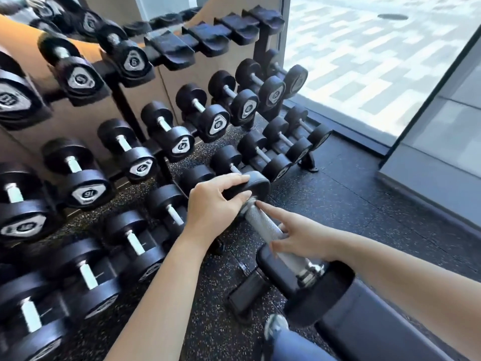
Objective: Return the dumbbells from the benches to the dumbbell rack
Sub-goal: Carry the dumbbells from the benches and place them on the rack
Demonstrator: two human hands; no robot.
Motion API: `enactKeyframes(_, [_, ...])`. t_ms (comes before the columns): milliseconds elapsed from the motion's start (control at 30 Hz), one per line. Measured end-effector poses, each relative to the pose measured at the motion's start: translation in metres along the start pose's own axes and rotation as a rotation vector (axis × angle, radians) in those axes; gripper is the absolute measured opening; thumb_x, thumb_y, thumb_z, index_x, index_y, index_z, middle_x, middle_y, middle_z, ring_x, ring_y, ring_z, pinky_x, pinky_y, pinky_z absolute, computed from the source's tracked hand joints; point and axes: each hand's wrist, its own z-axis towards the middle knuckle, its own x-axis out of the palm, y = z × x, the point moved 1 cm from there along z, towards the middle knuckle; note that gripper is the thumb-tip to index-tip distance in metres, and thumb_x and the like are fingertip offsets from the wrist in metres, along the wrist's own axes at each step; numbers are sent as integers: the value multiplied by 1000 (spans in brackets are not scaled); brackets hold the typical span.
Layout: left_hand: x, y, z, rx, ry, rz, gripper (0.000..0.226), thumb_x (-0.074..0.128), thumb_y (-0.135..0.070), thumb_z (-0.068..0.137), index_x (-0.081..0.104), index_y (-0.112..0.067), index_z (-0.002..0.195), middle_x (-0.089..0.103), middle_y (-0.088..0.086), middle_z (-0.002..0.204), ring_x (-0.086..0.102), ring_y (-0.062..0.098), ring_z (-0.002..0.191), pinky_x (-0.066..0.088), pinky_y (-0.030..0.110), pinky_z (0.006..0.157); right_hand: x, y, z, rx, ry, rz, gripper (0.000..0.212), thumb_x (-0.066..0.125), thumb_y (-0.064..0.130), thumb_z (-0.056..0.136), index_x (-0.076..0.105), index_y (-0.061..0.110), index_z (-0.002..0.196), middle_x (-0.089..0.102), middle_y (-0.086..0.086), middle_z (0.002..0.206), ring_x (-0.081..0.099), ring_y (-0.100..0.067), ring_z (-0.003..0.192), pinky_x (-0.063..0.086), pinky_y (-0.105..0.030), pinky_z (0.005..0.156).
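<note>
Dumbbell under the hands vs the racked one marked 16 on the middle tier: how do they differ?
The held dumbbell lies on the bench, off the dumbbell rack; the 16 dumbbell sits in a cradle. The left hand grips the held one's far head and the right hand rests fingers on its handle; the 16 is untouched. Its end label isn't visible; the 16's is. Both have black heads and metal handles.

black padded bench point(364, 321) carries one dumbbell point(276, 230); three-tier rack point(166, 162) holds many more
</note>
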Motion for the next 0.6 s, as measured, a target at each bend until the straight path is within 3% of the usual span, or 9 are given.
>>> enactKeyframes(133, [7,9,42,12,-10,18,28,76,-19,72,72,-26,98,70,-10,102,56,-8,98,39,7,90,-26,-3,37,8,8,-21,85,58,10,86,6,41,146,55,9,104,49,-1,62,48,-20,61])
enactKeyframes(233, [12,9,76,10,-9,3,27,76,-18,73,72,-24,99,68,-13,100,55,-10,95,37,2,86,-53,-4,63,-3,-1,-59,85,57,10,87,5,43,145,58,8,104,52,-3,63,44,-13,55])
enactKeyframes(333, [17,10,109,21,-10,21,27,76,-19,73,71,-25,99,67,-15,99,54,-9,98,36,2,86,-77,-5,85,-13,4,-69,84,56,8,88,5,42,145,46,16,109,50,17,53,38,-4,49])
enactKeyframes(400, [19,14,128,19,-18,12,28,76,-19,73,71,-26,100,69,-13,102,55,-8,99,37,4,88,-91,-3,100,-19,9,-85,84,57,8,88,5,45,144,51,17,111,51,12,54,40,-6,51])
enactKeyframes(467, [19,19,144,15,-26,4,28,76,-19,73,71,-26,100,69,-10,104,55,-6,101,38,7,91,-102,2,114,-15,4,-99,86,58,10,87,5,50,142,54,5,127,59,-5,70,49,-18,66])
enactKeyframes(533, [18,25,159,18,-28,3,29,76,-18,73,71,-25,101,69,-9,106,55,-5,102,39,11,94,-111,4,129,-7,9,-90,87,59,10,86,6,53,140,45,5,138,61,-15,81,53,-35,82])
enactKeyframes(600, [17,32,177,16,-25,-14,29,76,-17,73,71,-25,100,69,-9,107,55,-6,102,40,11,95,-118,6,146,-10,22,-75,88,59,10,86,6,54,140,52,4,131,54,-16,71,53,-41,78])
